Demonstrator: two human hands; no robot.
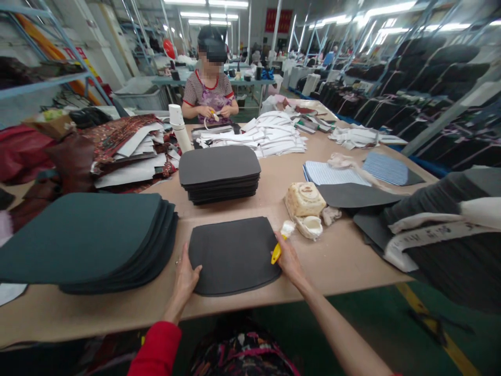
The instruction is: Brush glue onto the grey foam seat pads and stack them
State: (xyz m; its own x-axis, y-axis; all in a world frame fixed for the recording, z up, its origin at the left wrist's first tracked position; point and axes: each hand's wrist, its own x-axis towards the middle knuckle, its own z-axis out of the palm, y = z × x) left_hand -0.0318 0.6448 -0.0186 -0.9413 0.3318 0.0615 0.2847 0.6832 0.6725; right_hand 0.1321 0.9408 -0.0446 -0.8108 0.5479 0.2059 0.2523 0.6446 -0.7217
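A dark grey foam-like panel [235, 258] with rounded corners lies flat at the front of the table. My left hand [186, 277] grips its left edge, thumb on top. At its right edge, my right hand [290, 259] is closed around a yellow-handled brush [276, 254] and also touches the panel's side. The brush's bristle end looks whitish and points away from me. A neat stack of grey panels [219, 166] stands just behind. Right of the brush sit a crusted cream-coloured tub [304, 198] and a small whitish cup [311, 227].
Larger dark green panels [86, 235] are piled on the left. Dark sheets tied with a white band [442, 232] fill the right edge. Farther back are white strips [270, 133], a white bottle [179, 128], blue striped pieces [385, 168] and a seated co-worker [209, 86] handling something small.
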